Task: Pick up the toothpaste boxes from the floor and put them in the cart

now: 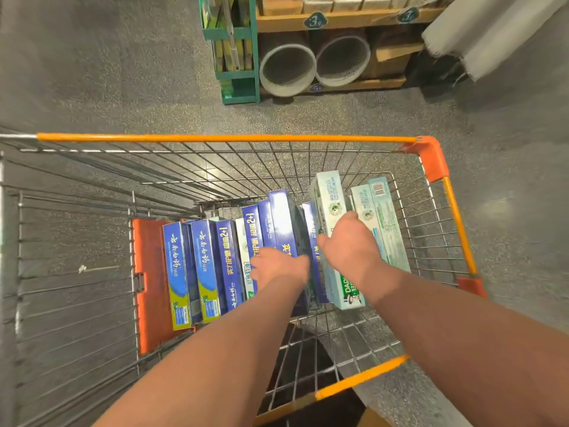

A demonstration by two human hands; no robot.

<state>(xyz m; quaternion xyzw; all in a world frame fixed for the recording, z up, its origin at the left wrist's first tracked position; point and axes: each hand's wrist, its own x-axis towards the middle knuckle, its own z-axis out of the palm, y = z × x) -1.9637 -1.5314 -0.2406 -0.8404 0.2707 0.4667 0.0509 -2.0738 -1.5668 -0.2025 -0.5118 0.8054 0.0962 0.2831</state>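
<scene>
Placing step: your right grip [348,241] holds a pale green toothpaste box [331,192] in the row beside the blue toothpaste boxes [178,257] inside the cart [215,138], while your left grip [278,266] rests on a blue one, closure unclear; next, probably seat it, let go and check the floor [123,72].

Grey speckled floor [123,72] throughout, wooden shelf [338,18] at top centre, two rolled mats [288,69] beneath it, green rack [237,57] to its left, grey cloth [492,29] upper right
</scene>
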